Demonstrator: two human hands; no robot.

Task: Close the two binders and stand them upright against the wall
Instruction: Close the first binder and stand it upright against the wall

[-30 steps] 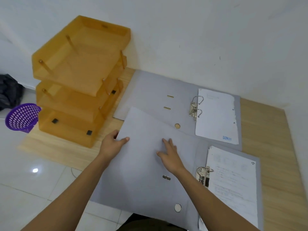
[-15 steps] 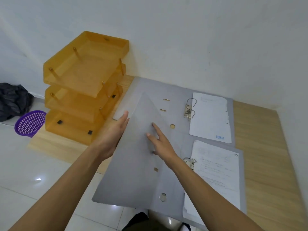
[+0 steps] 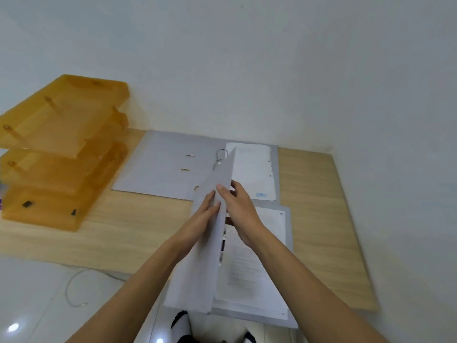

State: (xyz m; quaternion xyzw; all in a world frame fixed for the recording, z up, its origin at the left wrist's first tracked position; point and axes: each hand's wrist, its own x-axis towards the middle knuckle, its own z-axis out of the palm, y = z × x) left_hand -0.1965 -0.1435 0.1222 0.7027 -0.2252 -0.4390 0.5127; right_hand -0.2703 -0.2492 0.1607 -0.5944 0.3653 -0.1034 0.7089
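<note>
Two grey lever-arch binders lie on a low wooden board. The far binder (image 3: 160, 167) lies open flat by the wall, its white sheets (image 3: 254, 172) on the right half. The near binder (image 3: 288, 243) is half shut: its left cover (image 3: 202, 263) stands almost upright over its printed pages (image 3: 249, 268). My left hand (image 3: 202, 219) presses flat on the cover's outer face. My right hand (image 3: 239, 209) grips the cover's top edge from the inside, thumb over the edge.
An orange three-tier letter tray (image 3: 61, 149) stands at the left on the wooden board (image 3: 319, 219). White wall (image 3: 247, 70) runs behind and to the right. A thin wire (image 3: 74, 288) lies on the white floor tiles at the lower left.
The near binder's left cover has swung up from nearly flat to almost vertical. Both hands rose with it and moved right. The view shifted, so the purple basket has left the frame.
</note>
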